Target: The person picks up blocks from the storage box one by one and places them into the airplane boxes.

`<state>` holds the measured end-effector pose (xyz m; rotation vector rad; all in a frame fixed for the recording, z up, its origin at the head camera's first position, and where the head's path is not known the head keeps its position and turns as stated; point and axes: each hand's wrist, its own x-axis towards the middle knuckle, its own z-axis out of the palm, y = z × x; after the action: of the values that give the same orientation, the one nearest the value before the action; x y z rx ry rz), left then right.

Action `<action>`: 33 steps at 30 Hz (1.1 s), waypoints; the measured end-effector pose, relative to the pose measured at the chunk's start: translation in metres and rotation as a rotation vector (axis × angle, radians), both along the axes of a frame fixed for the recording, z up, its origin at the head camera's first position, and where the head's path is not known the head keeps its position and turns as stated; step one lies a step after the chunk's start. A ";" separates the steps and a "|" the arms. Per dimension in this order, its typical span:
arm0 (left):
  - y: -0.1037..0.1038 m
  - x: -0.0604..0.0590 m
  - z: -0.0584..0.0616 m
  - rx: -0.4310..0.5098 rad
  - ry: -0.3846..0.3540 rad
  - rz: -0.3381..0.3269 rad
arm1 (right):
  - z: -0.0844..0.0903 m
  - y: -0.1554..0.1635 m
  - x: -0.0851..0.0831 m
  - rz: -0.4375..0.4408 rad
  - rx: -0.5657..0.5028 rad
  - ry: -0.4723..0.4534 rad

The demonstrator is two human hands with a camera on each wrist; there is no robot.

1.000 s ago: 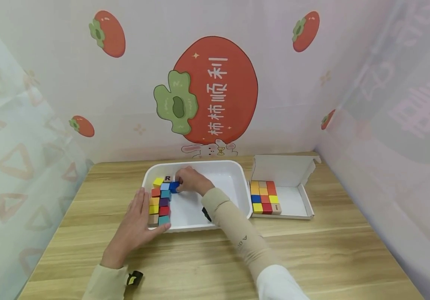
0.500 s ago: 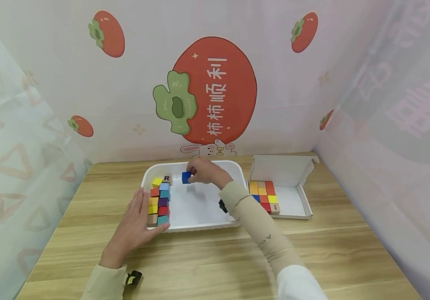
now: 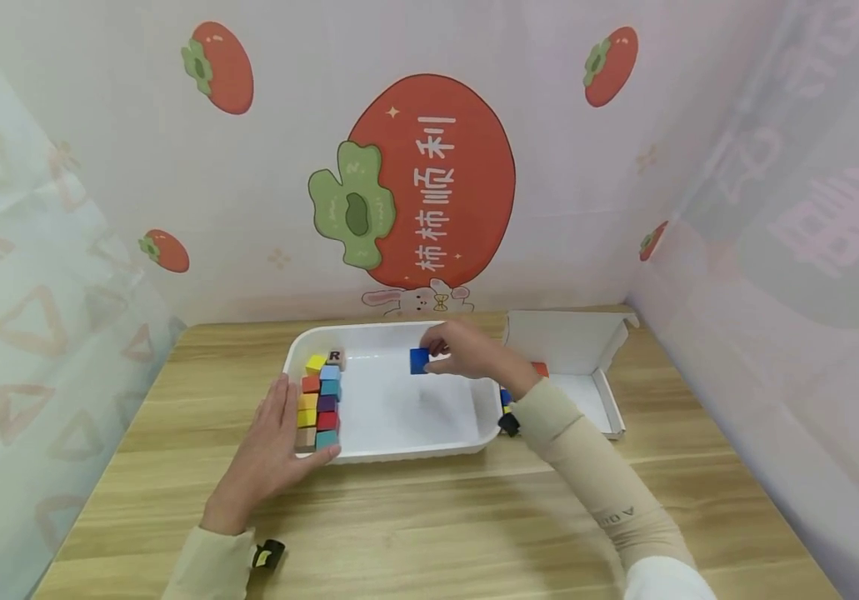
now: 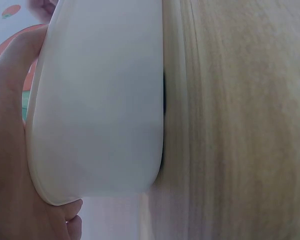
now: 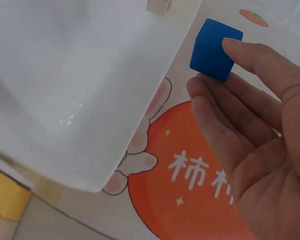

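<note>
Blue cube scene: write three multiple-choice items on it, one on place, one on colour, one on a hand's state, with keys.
1. Where is the blue cube?
A. Held above the white tray
B. Inside the cardboard box
C. On the bare wooden table

2. What colour is the cube at the near end of the right column of cubes in the tray?
A. Teal
B. Pink
C. Black

3. What is the left hand doing?
A. Lifting a cube
B. Resting against the tray's corner
C. Hanging off the table

Key: 1 A, the right hand pinches it over the tray; 2 A, it shows teal; 3 B, its fingers lie along the tray's wall.
</note>
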<state>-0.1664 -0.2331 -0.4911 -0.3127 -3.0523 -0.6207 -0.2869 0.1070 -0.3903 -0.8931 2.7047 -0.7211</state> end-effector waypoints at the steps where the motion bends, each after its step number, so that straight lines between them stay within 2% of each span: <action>1: 0.000 0.000 0.000 0.000 0.000 -0.001 | 0.001 0.007 0.003 -0.003 -0.006 -0.004; 7: -0.001 0.000 0.003 -0.004 -0.006 -0.005 | 0.009 0.046 0.020 -0.028 -0.025 -0.012; 12: -0.001 0.000 0.005 -0.005 -0.009 -0.001 | 0.011 0.080 0.024 -0.080 -0.063 0.003; 19: 0.000 -0.001 0.004 0.002 -0.025 0.000 | 0.000 0.131 0.021 -0.141 -0.081 0.037; 25: 0.001 -0.001 0.004 -0.005 -0.015 -0.002 | -0.011 0.169 0.018 -0.189 -0.052 0.058; 33: 0.000 0.001 0.001 -0.007 0.002 -0.001 | -0.023 0.197 0.020 -0.255 -0.003 0.060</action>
<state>-0.1656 -0.2328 -0.4902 -0.3154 -3.0526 -0.6100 -0.2669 0.3039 -0.4131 -0.5841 2.9049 -0.7568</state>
